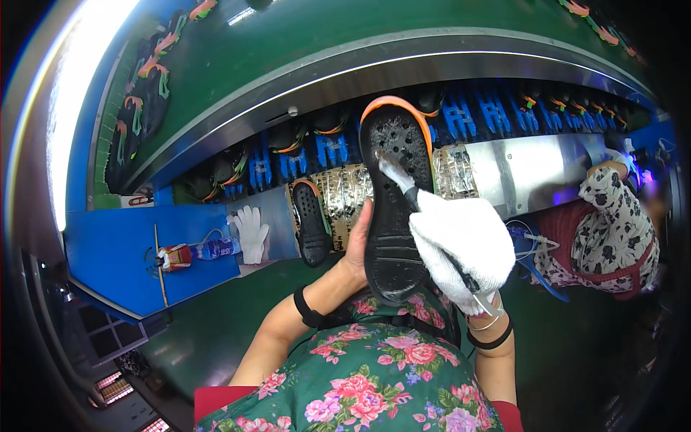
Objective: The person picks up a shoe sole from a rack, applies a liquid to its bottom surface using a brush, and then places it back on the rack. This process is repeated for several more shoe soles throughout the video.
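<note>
A black shoe sole (396, 237) with an orange rim and small round holes stands up in front of me, toe end away. My left hand (358, 237) grips it along its left side, most fingers hidden behind it. My right hand (461, 248), in a white knitted glove, is closed around a brush (408, 189) with a dark handle. The pale bristles touch the sole's holed forepart, where a whitish wet film shows. To the left, a second black sole (313, 223) with an orange and green edge lies on the ledge.
A white glove (251, 234), a bottle (216, 248) and a red carton (175, 257) lie on the blue side table (108, 245). Blue racks (458, 119) with shoes run under the green conveyor (324, 25). A co-worker in a spotted sleeve (612, 223) is at the right.
</note>
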The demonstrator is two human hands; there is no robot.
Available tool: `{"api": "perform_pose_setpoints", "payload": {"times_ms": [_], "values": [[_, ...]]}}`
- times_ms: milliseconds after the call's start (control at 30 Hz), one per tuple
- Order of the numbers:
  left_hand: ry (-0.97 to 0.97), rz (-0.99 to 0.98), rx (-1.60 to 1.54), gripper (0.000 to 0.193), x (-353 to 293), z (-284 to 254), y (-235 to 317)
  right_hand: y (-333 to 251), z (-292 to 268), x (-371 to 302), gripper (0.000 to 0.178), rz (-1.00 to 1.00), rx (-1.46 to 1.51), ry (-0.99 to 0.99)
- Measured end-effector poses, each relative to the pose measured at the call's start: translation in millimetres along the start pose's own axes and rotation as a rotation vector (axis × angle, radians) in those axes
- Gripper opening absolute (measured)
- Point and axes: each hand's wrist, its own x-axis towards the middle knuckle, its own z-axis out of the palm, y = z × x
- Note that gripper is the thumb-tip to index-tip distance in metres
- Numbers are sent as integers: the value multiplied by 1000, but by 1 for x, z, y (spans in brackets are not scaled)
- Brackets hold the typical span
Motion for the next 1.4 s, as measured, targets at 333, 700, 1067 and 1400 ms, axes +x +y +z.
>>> {"api": "perform_pose_setpoints", "payload": {"times_ms": [333,700,1067,1400], "values": [[-302,11,-168,65,4,-13,-11,0,15,-3,43,-84,-145,-168],[-228,-41,-173,78,6,-12,-5,-2,21,-11,34,-31,68,-98],[-287,224,80,97,15,-7,11,4,34,-21,31,30,226,-36],[-377,240,-126,98,23,23,29,3,37,-24,29,110,453,-30]]}}
